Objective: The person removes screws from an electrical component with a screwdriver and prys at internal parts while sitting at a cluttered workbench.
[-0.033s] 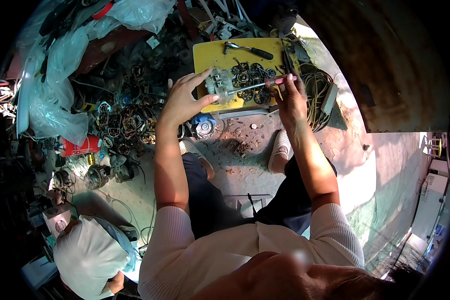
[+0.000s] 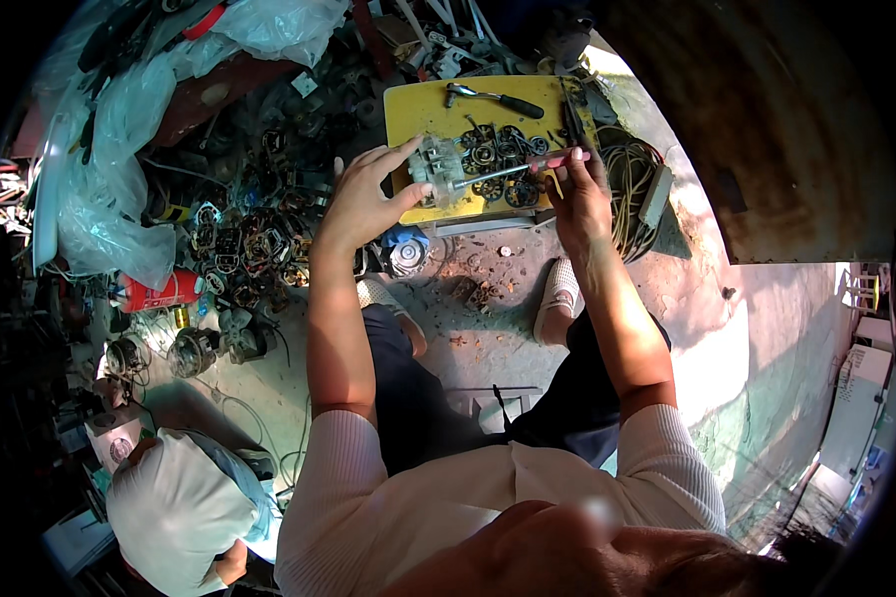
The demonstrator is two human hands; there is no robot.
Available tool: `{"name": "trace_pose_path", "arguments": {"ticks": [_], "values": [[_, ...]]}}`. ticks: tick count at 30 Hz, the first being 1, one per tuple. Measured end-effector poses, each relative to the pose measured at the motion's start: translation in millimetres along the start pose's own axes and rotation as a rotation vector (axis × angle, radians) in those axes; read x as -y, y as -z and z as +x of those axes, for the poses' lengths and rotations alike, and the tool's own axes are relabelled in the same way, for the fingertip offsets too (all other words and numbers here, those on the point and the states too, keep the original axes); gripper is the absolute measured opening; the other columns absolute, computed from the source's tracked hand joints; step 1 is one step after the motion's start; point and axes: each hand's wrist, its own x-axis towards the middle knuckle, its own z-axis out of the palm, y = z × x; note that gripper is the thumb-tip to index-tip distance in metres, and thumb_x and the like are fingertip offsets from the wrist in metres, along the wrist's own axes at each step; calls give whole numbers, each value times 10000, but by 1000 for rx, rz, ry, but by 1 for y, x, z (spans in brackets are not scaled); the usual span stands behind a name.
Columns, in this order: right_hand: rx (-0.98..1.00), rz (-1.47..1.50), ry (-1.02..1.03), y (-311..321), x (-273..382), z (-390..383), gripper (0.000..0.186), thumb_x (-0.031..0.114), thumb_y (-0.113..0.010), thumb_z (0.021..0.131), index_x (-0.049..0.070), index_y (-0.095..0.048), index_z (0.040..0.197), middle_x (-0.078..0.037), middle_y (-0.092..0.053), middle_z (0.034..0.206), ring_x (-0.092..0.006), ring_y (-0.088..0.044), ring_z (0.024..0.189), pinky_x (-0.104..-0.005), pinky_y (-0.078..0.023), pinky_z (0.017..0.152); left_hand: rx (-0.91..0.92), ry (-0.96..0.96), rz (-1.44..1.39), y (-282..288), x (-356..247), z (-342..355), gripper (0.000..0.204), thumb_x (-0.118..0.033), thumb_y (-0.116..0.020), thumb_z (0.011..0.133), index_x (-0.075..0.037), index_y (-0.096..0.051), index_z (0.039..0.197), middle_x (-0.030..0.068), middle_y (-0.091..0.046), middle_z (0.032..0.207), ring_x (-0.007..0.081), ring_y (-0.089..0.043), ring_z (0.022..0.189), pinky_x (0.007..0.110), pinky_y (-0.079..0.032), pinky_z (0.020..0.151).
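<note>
Evidently, the left hand (image 2: 363, 194) had its grip closed on the pale metal part (image 2: 436, 171), thumb on the near side and fingers on the far side, at the left end of the yellow tabletop (image 2: 416, 107). The right hand (image 2: 581, 189) gripped the pink handle of the screwdriver (image 2: 513, 171), whose shaft slanted leftward to the metal part; the tip seemed to meet it, though the exact contact was too small to make out.

Working well here called, I judged, for bracing the part firmly, pushing along the shaft rather than across it, and using small, steady wrist movements. The left thumb lay near the tip, so a slip could have caught it; a position farther off the shaft's line would have been safer. Dark round parts (image 2: 508, 149) lay close to the shaft, leaving little room for sideways swings.
</note>
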Motion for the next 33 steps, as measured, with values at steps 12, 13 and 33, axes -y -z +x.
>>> {"name": "trace_pose_path", "arguments": {"ticks": [12, 13, 33], "values": [[11, 41, 8, 4, -4, 3, 317, 270, -561, 956, 159, -482, 1243, 16, -591, 1029, -107, -577, 912, -282, -464, 790, -3, -15, -20, -1, 3, 1, 719, -501, -722, 730, -219, -507, 1356, 158, -523, 1303, 325, -452, 1248, 560, -148, 1094], [30, 65, 21, 8, -7, 6, 310, 278, -564, 954, 158, -488, 1230, 16, -591, 1026, -107, -578, 913, -281, -465, 790, 1, -26, -23, -1, 2, 2, 716, -500, -720, 734, -217, -507, 1356, 155, -525, 1300, 325, -454, 1244, 560, -149, 1093], [-8, 14, 2, 4, -6, 3, 380, 274, -541, 964, 173, -441, 1316, 9, -573, 1113, -120, -552, 1001, -313, -445, 829, 28, -1, -29, 2, -3, -2, 795, -496, -757, 681, -230, -479, 1377, 169, -497, 1336, 327, -427, 1280, 558, -127, 1110]]}}
